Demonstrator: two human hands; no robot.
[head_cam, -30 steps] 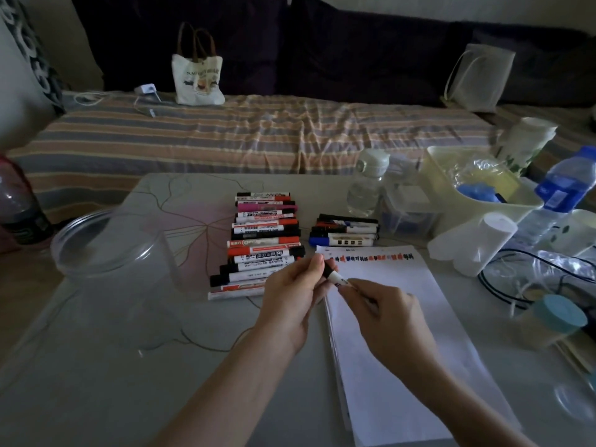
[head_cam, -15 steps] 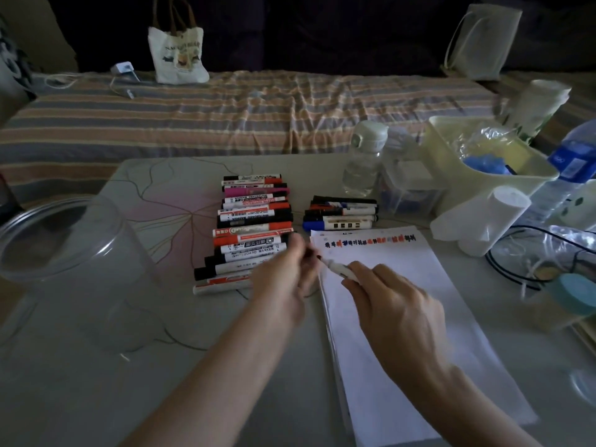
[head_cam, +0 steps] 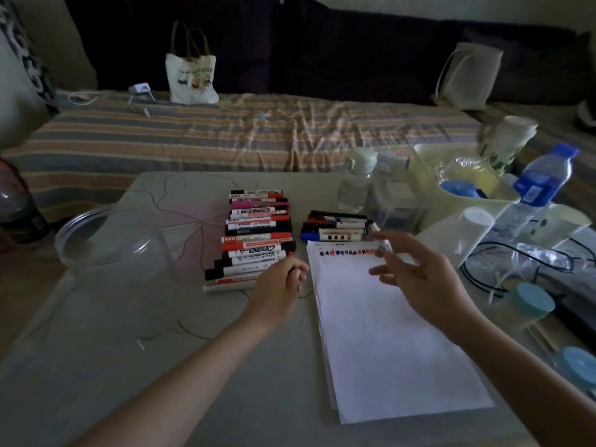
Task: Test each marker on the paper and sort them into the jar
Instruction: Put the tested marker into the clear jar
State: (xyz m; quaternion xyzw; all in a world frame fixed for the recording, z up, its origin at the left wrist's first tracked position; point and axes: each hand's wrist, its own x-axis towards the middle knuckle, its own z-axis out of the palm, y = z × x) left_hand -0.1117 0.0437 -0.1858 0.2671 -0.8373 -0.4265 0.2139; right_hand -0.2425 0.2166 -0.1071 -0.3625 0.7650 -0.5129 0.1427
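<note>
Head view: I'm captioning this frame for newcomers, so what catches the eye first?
The long row of markers at the table's middle stands out, with a smaller pile to its right. Below that pile lies the white paper, coloured test marks along its top edge. The right hand hovers over those marks holding a marker; a clear empty jar stands at left.

Left hand (head_cam: 280,279) curled into a loose fist, right hand (head_cam: 416,272) raised, fingers spread, blurred
</note>
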